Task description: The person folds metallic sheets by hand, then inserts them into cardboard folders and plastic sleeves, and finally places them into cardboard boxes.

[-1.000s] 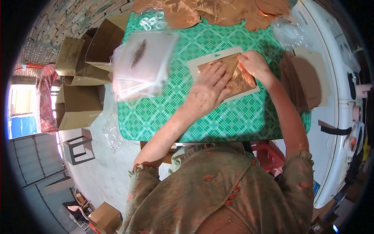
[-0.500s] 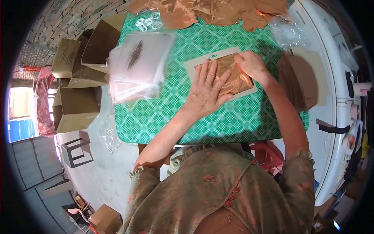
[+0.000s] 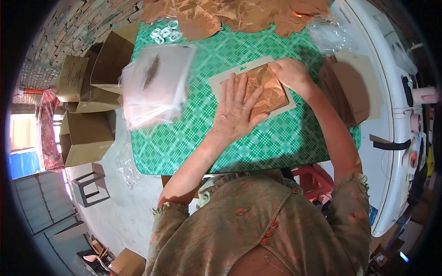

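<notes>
A shiny copper-coloured folded sheet [image 3: 269,94] lies on a pale card [image 3: 283,108] on the green checked tablecloth [image 3: 207,152]. My left hand [image 3: 235,108] rests flat with its fingers spread over the left part of the sheet and card. At the top right corner of the sheet is my right hand [image 3: 291,74], its fingers bent together on the sheet's edge; the fingertips are partly hidden. To the left lies a stack of clear plastic bags [image 3: 159,85].
Copper-coloured sheets [image 3: 239,14] cover the table's far edge. White rings [image 3: 166,32] lie at the far left, crumpled clear plastic [image 3: 331,34] at the far right. Brown sheets and card [image 3: 354,85] lie right of the table. Open cardboard boxes [image 3: 90,133] stand left.
The copper sheet's right side now lies flatter and smoother. My right hand has shifted slightly along its upper corner. The whole view has moved a little, while my left hand stays on the sheet.
</notes>
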Tool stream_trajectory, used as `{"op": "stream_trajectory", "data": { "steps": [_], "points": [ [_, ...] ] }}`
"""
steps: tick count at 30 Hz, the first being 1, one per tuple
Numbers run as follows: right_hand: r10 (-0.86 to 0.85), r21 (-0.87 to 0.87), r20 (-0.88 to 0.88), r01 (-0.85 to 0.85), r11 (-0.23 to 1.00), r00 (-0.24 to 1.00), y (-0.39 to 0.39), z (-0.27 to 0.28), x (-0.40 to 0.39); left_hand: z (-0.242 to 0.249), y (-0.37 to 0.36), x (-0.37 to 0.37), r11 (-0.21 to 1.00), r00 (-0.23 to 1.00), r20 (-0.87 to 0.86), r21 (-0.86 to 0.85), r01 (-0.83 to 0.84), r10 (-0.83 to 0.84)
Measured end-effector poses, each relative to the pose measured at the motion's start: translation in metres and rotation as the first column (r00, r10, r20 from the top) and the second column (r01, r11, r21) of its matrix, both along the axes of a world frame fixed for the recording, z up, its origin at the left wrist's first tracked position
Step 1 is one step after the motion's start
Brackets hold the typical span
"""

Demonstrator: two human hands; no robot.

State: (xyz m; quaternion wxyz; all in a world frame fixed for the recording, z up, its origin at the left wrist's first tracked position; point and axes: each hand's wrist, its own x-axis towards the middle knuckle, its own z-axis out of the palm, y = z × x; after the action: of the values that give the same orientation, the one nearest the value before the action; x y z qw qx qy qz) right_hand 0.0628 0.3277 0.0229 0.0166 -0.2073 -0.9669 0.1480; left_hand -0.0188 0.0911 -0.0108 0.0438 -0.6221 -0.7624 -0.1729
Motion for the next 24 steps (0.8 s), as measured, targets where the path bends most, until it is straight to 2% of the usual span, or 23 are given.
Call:
{"op": "stream_trajectory", "data": {
  "steps": [3,6,9,10,12,24],
  "points": [
    [-0.124,-0.003,-0.325,0.130,0.992,0.938,-0.007,0.001,0.016,0.000,-0.001,0.000,1.000,1.000,-0.009,-0.014,-0.002,0.002],
    [0.136,0.162,-0.471,-0.066,0.985,0.872,-0.025,0.007,0.027,0.001,-0.001,0.000,1.000,1.000,0.002,-0.023,0.005,-0.005],
    [0.322,0.365,-0.280,-0.210,0.907,0.905,-0.050,-0.005,0.037,-0.001,-0.001,-0.001,0.999,1.000,-0.015,-0.051,0.003,-0.004],
    [0.287,0.207,-0.124,-0.258,0.944,0.950,-0.052,-0.009,0.040,-0.002,0.000,0.000,1.000,1.000,-0.012,-0.010,0.011,-0.011],
    [0.290,0.264,-0.109,-0.253,0.931,0.951,-0.049,-0.021,0.041,-0.004,0.000,0.000,0.997,1.000,-0.007,0.072,0.022,-0.021],
    [0.199,0.301,-0.106,-0.160,0.940,0.974,-0.035,-0.034,0.034,0.000,-0.001,0.001,0.999,0.999,-0.035,-0.043,-0.005,0.004]
  ]
}}
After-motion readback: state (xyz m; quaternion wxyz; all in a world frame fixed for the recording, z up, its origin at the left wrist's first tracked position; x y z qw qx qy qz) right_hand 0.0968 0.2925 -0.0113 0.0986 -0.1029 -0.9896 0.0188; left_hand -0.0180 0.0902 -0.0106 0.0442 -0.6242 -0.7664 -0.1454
